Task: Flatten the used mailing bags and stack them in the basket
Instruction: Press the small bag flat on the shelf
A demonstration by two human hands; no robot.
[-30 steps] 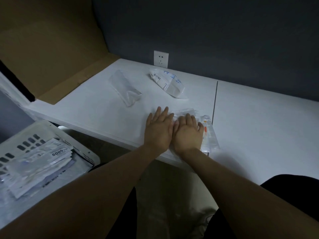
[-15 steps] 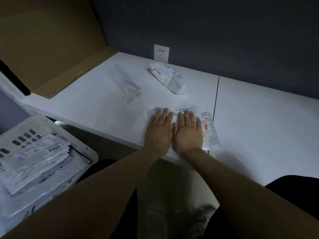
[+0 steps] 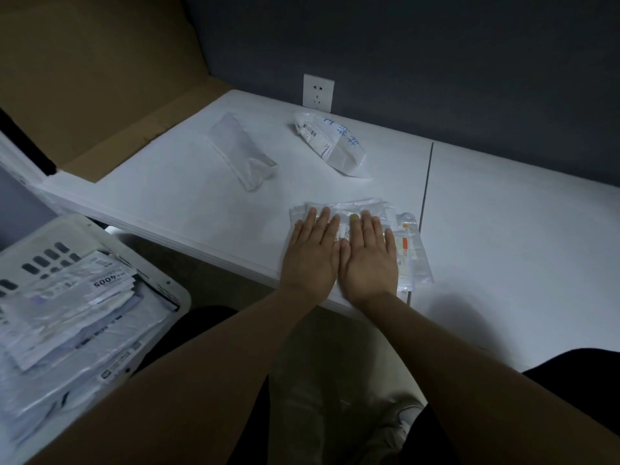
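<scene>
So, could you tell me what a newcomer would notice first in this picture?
First, the left hand and right hand side by side, pressing flat on a clear mailing bag at the near edge of the white table. Then the white basket at lower left, heaped with flattened bags.

left hand (image 3: 312, 256), right hand (image 3: 368, 260), flat (side by side)

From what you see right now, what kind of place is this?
Probably an indoor work corner, home or small office: a white table against a dark wall with a wall socket, cardboard propped at its left, and a basket of flattened mailing bags.
</scene>
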